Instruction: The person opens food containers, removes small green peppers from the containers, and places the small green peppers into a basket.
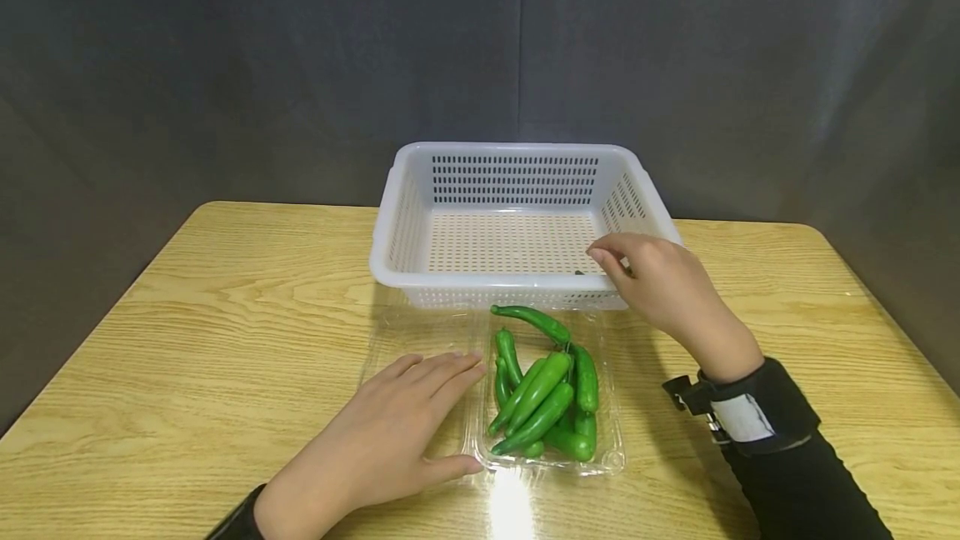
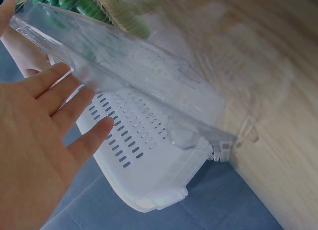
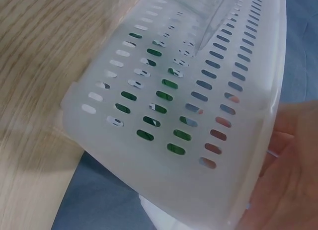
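Note:
Green chili peppers (image 1: 542,390) lie piled in a clear plastic clamshell box (image 1: 611,457) on the table, its lid folded out to the left. My left hand (image 1: 397,423) has its fingers spread, fingertips at the fold between lid and tray. Behind the box stands a white perforated basket (image 1: 525,280). My right hand (image 1: 660,277) reaches over its front right rim, thumb and forefinger close together; a bit of green shows between them. Through the basket's slots in the right wrist view, green chili peppers (image 3: 164,96) show inside. I cannot tell whether the right hand holds one.
The wooden table (image 1: 187,340) extends on both sides of the box and basket. A dark grey cloth (image 1: 300,65) hangs behind its far edge. Black wrist bands (image 1: 757,407) and a dark sleeve cover the right forearm.

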Demonstrator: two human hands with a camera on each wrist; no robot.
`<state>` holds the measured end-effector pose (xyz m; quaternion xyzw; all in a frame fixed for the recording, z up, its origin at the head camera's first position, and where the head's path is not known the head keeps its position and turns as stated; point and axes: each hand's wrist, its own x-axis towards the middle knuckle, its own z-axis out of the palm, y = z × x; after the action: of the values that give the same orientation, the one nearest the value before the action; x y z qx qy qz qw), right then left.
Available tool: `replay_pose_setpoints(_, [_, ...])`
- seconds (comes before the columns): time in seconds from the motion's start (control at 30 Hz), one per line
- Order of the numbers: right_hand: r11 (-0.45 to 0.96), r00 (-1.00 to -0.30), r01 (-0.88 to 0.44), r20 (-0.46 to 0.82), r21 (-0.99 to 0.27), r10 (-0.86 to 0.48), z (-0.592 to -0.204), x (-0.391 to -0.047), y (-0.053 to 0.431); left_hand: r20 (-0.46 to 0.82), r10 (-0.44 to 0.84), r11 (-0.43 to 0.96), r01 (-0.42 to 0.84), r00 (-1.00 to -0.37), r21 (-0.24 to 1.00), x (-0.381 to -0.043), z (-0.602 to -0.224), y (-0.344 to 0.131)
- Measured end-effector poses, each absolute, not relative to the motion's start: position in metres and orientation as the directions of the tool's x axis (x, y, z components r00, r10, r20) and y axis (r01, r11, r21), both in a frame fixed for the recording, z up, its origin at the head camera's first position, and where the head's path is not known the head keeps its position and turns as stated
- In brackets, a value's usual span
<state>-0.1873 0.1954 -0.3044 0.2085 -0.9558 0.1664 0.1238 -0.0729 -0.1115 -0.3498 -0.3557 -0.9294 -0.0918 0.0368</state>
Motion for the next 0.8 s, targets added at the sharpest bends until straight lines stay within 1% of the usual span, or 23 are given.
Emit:
replay_pose_setpoints(0.2, [0.856,-0.863,-0.45,0.37,-0.254,-0.344,-0.302,-0.186,0.195,0.141,0.655,0.73,0.67,-0.742,0.137,-0.072,-0.35,-0.112])
replay_pose_setpoints(0.47, [0.827,-0.81,-0.504,0.469,-0.248,-0.354,-0.295,-0.18,0.193,0.145,0.656,0.73,0.672,-0.741,0.128,-0.072,-0.35,-0.112])
replay_pose_setpoints(0.63, [0.808,-0.786,-0.535,0.498,-0.248,-0.367,-0.29,-0.173,0.189,0.139,0.656,0.73,0.67,-0.742,0.134,-0.072,-0.35,-0.111])
replay_pose_setpoints(0.8, [0.809,-0.766,-0.545,0.521,-0.218,-0.376,-0.283,-0.166,0.184,0.137,0.656,0.731,0.67,-0.742,0.133,-0.072,-0.35,-0.111])
